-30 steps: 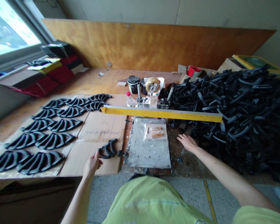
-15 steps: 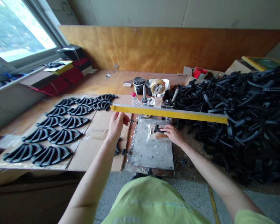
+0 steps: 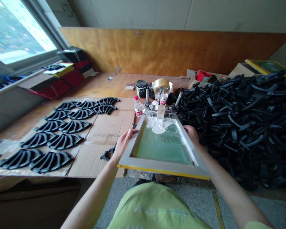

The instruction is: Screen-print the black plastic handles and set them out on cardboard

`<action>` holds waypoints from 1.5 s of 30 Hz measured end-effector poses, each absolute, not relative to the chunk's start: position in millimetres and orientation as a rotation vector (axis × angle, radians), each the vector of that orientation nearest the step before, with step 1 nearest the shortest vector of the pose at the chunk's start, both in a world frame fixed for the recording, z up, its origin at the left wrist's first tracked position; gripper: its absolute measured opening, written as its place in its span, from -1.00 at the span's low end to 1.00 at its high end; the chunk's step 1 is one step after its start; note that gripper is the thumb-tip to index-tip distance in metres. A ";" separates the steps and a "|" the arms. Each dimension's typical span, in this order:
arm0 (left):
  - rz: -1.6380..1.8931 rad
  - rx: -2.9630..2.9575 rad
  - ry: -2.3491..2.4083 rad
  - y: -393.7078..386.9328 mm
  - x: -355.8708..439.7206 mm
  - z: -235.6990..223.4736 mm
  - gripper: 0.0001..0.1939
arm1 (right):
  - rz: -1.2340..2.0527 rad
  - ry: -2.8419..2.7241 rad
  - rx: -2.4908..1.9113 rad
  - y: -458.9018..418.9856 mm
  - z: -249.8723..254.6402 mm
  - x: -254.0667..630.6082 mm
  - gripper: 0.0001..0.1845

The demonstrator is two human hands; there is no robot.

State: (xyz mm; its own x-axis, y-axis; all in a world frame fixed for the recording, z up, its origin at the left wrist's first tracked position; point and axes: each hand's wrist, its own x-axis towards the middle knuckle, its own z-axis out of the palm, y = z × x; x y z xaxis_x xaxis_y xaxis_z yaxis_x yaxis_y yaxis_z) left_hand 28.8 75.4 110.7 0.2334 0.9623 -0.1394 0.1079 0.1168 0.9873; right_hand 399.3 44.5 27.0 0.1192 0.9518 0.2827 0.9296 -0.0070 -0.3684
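A silk-screen frame (image 3: 157, 165) with grey edges and a yellow front strip lies lowered in front of me. White ink (image 3: 159, 126) is smeared at the far end of its green mesh (image 3: 162, 144). My left hand (image 3: 124, 142) is closed on the frame's left edge. At the right edge my right hand (image 3: 192, 134) is also closed, its fingertips at the rail and partly hidden. The metal base plate and the black plastic handle on it are hidden under the frame. Beside my left wrist, a few black handles (image 3: 107, 154) rest on the cardboard.
Rows of black handles (image 3: 64, 140) lie on cardboard (image 3: 85, 162) at the left. A large heap of black handles (image 3: 238, 117) fills the right. Behind the frame stand a red-capped bottle (image 3: 138, 108), a dark ink tub (image 3: 142, 89) and a tape roll (image 3: 161, 85).
The raised screen frame has come down flat over the base plate. My right hand has left the black handle and moved to the frame's right edge; my left moved down its left edge.
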 end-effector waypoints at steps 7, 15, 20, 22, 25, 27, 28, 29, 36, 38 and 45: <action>0.726 1.101 1.231 51.6 24.0 24.5 -0.13 | -0.117 -1.990 -1.667 113.2 78.3 335.2 -0.38; 0.751 1.156 1.338 52.9 25.9 6.0 -0.28 | 0.068 -2.432 -1.782 103.3 62.4 293.4 -0.87; 0.758 1.188 1.342 51.2 26.0 4.7 -0.32 | 0.199 -2.680 -1.314 66.7 69.1 306.9 -0.80; 0.771 1.184 1.342 50.4 26.4 4.9 -0.33 | 0.257 -2.650 -1.297 69.6 74.0 310.9 -0.86; 0.780 1.174 1.333 49.5 26.4 4.7 -0.33 | 0.199 -2.480 -1.432 76.4 70.7 309.2 -0.89; 0.770 1.175 1.313 49.3 26.0 3.8 -0.32 | 0.121 -2.432 -1.437 71.3 61.4 306.0 -0.81; 0.762 1.177 1.301 49.3 25.8 3.4 -0.32 | 0.099 -2.445 -1.401 65.7 56.5 305.1 -0.76; 0.756 1.178 1.291 49.3 25.8 3.3 -0.32 | 0.096 -2.471 -1.354 59.4 52.6 305.0 -0.73; 0.727 1.097 1.253 51.1 22.8 31.6 -0.23 | 0.187 -2.296 -1.472 85.9 79.8 304.2 -0.72; 0.705 1.079 1.218 53.3 19.8 53.0 -0.20 | 0.152 -2.178 -1.593 113.0 95.6 309.0 -0.50; 0.990 1.087 1.048 84.7 38.0 138.7 -0.51 | 0.153 -1.572 -1.872 120.7 85.0 399.5 -0.72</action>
State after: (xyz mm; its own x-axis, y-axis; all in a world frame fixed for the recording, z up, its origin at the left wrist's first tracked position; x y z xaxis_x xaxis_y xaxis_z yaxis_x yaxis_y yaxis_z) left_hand 38.0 84.7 138.7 0.2138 0.9640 -0.1579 -0.1027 0.1829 0.9777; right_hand 399.5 120.7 85.0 0.2643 0.9080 0.3251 0.8280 -0.0407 -0.5593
